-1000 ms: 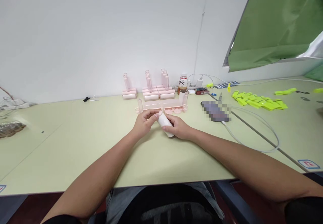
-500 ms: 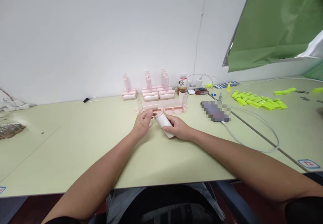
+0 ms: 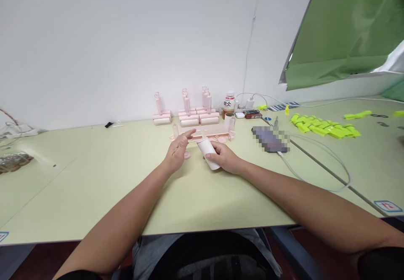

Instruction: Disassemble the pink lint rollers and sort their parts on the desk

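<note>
My right hand is wrapped round a white tube, which tilts with its upper end toward the left. Off the tube's left side, my left hand has its fingers stretched out and holds nothing. A small round pink piece lies on the table beside it. Just beyond both hands is a long pink holder, partly hidden by the left fingers, with pink discs at its right part. A second white tube stands upright at the holder's right end, close to a clear pink cylinder.
Several pink holders with upright pieces line the wall. A bottle stands right of them. Farther right lie a blurred phone with a white cable and bright yellow strips. Black scraps lie left.
My left hand has come away from the tube's upper end, its fingers now straighter and apart. The tube in my right hand has shifted slightly right, and the round pink piece shows more.
</note>
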Available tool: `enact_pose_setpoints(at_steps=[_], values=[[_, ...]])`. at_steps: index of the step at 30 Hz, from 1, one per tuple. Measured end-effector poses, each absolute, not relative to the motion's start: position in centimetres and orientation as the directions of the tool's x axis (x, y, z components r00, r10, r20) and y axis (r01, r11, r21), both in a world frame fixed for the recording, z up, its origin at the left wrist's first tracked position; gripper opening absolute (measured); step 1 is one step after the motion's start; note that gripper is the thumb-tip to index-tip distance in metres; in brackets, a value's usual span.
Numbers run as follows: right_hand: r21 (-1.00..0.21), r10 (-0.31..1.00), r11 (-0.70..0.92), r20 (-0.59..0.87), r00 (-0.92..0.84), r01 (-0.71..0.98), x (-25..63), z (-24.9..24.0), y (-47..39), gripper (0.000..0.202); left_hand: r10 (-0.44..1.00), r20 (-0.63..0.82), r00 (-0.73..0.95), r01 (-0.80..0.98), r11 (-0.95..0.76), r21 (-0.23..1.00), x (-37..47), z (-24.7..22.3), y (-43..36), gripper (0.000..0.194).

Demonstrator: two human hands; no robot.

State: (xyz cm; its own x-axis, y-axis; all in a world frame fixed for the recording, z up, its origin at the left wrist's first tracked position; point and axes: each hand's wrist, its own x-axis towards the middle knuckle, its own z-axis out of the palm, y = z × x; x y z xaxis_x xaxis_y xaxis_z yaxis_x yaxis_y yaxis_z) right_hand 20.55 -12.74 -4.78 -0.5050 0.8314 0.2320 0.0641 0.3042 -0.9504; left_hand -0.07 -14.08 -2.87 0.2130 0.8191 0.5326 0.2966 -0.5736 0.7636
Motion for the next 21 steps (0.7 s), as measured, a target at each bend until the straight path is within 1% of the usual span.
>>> enact_pose_setpoints(at_steps=[1, 3, 5, 7, 8, 10, 13, 16, 17, 19, 21], values=[[-0.952, 0.83, 0.299, 0.226, -0.51, 0.065, 20.6, -4.8, -12.8, 0.037, 0.816, 0.542, 0.2, 0.279, -0.578, 0.767, 0.0, -2.9, -14.1, 0.056], [-0.955, 0.831, 0.291, 0.222, -0.51, 0.059, 20.5, -4.9, -12.8, 0.038, 0.82, 0.505, 0.269, 0.257, -0.566, 0.783, 0.1, -2.8, -14.4, 0.056], [-0.957, 0.834, 0.284, 0.22, -0.505, 0.052, 20.5, -5.0, -12.9, 0.039, 0.824, 0.405, 0.395, 0.264, -0.524, 0.81, 0.4, -2.7, -14.7, 0.054], [-0.961, 0.838, 0.272, 0.213, -0.502, 0.047, 20.5, -5.0, -12.9, 0.039, 0.821, 0.325, 0.47, 0.282, -0.488, 0.826, 0.5, -2.7, -14.9, 0.053], [-0.965, 0.843, 0.26, 0.207, -0.497, 0.04, 20.6, -4.9, -13.0, 0.04, 0.82, 0.324, 0.472, 0.283, -0.489, 0.825, 0.5, -2.8, -14.9, 0.053], [-0.975, 0.857, 0.224, 0.187, -0.48, 0.019, 20.6, -4.8, -13.0, 0.04, 0.817, 0.375, 0.438, 0.269, -0.517, 0.812, 0.4, -3.0, -14.7, 0.053], [-0.988, 0.869, 0.15, 0.148, -0.472, -0.035, 20.6, -4.7, -13.0, 0.039, 0.828, 0.443, 0.344, 0.255, -0.536, 0.804, 0.4, -3.4, -14.4, 0.055], [-0.99, 0.857, 0.047, 0.109, -0.504, -0.135, 20.7, -4.6, -13.0, 0.036, 0.834, 0.492, 0.248, 0.263, -0.547, 0.795, 0.6, -3.4, -14.6, 0.062], [-0.984, 0.85, 0.014, 0.104, -0.517, -0.176, 20.7, -4.6, -13.1, 0.037, 0.826, 0.509, 0.241, 0.264, -0.561, 0.785, 0.8, -3.4, -14.8, 0.064], [-0.97, 0.839, -0.019, 0.116, -0.532, -0.242, 20.8, -4.7, -13.1, 0.037, 0.803, 0.499, 0.324, 0.256, -0.583, 0.771, 1.1, -3.1, -15.1, 0.063], [-0.968, 0.825, -0.015, 0.129, -0.549, -0.251, 20.9, -4.7, -13.2, 0.036, 0.764, 0.445, 0.467, 0.244, -0.595, 0.765, 1.2, -2.8, -15.4, 0.054]])
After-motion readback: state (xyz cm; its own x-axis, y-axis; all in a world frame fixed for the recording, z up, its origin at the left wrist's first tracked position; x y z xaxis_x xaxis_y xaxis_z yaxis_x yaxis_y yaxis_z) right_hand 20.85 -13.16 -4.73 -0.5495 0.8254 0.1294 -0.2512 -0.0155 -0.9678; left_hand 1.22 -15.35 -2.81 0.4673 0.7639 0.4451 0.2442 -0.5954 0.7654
